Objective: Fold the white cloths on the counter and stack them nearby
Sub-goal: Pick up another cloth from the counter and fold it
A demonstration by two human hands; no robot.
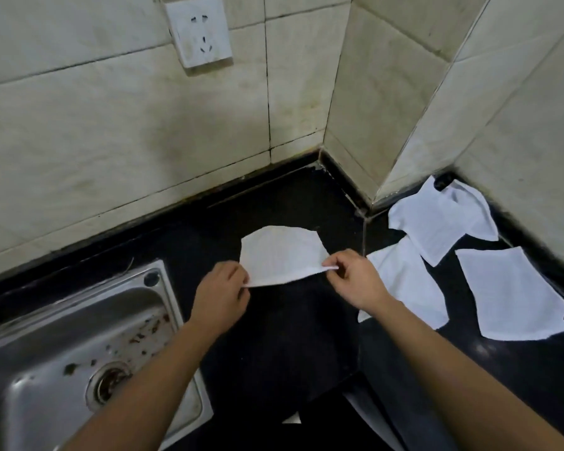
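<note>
A white cloth (282,253) is held above the black counter (284,336) in the middle of the view. My left hand (222,294) pinches its near left corner and my right hand (355,281) pinches its near right corner, so the near edge is stretched between them. To the right lie several more white cloths: one flat beside my right wrist (407,288), one flat further right (511,294), and a crumpled pile by the wall corner (440,219).
A steel sink (62,346) with dirt specks and a drain sits at the lower left. Tiled walls rise behind the counter, with a jutting pillar (388,109) at the right and a socket (197,30) up on the back wall.
</note>
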